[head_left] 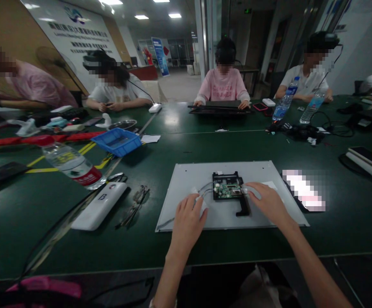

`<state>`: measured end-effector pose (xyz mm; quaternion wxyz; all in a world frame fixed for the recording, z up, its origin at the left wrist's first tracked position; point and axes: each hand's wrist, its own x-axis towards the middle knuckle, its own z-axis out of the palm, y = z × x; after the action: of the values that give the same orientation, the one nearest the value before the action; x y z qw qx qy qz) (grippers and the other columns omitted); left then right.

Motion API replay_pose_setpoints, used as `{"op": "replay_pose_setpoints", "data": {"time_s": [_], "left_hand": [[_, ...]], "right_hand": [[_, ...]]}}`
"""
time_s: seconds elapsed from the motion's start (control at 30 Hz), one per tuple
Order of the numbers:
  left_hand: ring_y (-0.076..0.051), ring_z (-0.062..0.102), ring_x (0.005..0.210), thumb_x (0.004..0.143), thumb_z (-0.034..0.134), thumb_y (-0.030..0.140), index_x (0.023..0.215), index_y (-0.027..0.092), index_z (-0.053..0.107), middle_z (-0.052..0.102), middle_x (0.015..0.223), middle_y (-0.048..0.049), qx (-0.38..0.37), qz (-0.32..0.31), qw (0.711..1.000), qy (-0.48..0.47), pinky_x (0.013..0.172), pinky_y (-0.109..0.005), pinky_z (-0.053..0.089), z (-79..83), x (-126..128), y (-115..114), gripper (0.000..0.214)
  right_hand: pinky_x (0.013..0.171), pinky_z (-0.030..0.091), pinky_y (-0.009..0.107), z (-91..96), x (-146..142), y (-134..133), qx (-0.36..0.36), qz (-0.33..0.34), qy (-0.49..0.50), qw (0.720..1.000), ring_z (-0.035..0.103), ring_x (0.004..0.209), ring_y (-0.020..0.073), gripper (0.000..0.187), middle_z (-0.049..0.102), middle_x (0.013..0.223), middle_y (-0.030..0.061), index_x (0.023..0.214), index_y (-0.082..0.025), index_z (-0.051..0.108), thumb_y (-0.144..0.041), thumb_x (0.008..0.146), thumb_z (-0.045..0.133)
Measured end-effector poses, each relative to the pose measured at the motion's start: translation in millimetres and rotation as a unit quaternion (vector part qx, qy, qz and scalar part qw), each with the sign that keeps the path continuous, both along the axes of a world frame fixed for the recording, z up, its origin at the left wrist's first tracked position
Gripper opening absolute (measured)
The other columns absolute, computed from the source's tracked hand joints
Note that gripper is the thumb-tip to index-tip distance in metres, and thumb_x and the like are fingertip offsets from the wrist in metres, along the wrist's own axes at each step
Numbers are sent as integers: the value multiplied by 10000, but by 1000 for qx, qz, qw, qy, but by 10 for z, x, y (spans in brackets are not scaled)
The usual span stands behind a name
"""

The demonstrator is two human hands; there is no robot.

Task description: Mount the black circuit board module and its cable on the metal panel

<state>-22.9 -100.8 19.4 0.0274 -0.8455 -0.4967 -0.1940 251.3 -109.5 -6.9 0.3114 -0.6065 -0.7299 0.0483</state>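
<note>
A pale grey flat panel (186, 179) lies on the green table in front of me. On it sits a black plastic bracket (244, 207) carrying a green circuit board (230, 191). Thin grey wires (207, 187) run from the board's left side toward my left hand (187, 216). That hand rests on the panel's left part over the wires and a white patch, fingers lying flat, thumb apart. My right hand (267, 203) is closed, thumb and forefinger together at the board's right edge on something small and whitish. Its kind is too small to tell.
To the right of the panel lies a phone (304, 190) with a blurred screen. On the left are a white power bank (100, 205), glasses (134, 205), a tilted water bottle (72, 164) and a blue tray (118, 143). Several people sit across the table; one (222, 85) handles a dark panel.
</note>
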Motion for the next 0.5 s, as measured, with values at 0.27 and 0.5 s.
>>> {"op": "replay_pose_setpoints", "data": {"time_s": [0.27,0.5], "left_hand": [[-252,559,987,855,469,118,994,181,565,608,1032,-88,-43,-32,994,95,848,-400,445,29,67,-46,181],[-253,582,852,827,448,44,866,177,597,625,886,-78,-41,-18,991,129,753,-382,458,32,115,-35,204]], "right_hand": [[849,493,373,-13,173,27,-49,39,-73,995,597,1016,213,306,641,1122,56,1137,-224,585,-287,848,504],[818,478,348,-71,52,96,-39,52,-126,990,619,946,206,256,674,1023,72,1043,-200,630,-195,893,423]]}}
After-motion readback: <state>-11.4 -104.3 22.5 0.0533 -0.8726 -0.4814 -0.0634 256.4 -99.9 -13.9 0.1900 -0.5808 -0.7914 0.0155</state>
